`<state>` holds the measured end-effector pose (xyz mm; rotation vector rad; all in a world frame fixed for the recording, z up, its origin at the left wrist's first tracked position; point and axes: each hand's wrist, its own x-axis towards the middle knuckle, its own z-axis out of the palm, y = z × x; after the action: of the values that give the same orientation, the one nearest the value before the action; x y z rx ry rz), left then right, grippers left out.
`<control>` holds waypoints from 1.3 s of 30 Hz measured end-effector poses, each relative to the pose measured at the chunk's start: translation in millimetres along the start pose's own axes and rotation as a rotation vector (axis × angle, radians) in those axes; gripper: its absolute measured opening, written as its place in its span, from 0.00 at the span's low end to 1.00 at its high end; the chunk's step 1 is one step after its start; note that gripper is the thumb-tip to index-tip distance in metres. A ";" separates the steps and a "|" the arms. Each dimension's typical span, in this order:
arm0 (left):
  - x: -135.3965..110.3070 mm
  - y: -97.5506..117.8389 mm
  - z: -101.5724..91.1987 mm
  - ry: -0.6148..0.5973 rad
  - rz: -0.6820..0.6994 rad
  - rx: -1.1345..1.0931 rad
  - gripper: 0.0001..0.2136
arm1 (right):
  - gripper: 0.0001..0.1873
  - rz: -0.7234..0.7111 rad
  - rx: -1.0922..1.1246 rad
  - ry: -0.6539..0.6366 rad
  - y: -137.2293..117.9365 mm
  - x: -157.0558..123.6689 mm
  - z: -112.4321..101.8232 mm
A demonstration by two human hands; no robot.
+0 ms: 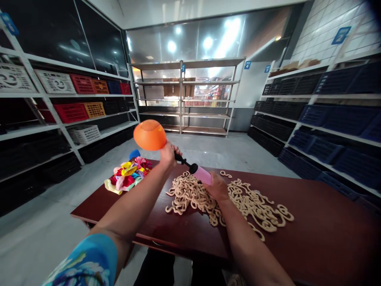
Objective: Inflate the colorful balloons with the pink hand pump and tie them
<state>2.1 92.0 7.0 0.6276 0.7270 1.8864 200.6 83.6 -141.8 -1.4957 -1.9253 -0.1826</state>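
Observation:
An orange balloon, partly inflated, is held up over the table's far left part. My left hand is closed round its neck, where it meets the black end of a hand balloon pump. The pump's pink barrel slopes down to the right, and my right hand is wrapped round its lower end. My fingers hide the balloon's mouth and the pump's tip. Beneath the pump and right hand lies a heap of beige, curly, rope-like pieces. Several loose, flat balloons in mixed colours are piled left of my left forearm.
The dark red-brown table spans the space before me. A blue rounded thing shows behind the balloon pile. Shelves with red crates stand on the left, metal racks at the back, dark blue crates on the right.

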 end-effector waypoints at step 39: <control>9.5 32.5 -19.0 0.057 0.140 -0.002 0.23 | 0.15 0.077 -0.046 -0.055 5.1 2.7 17.2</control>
<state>-34.5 85.6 18.3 0.6396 0.7334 2.0403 197.5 96.1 -154.7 -1.6180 -1.9149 -0.1540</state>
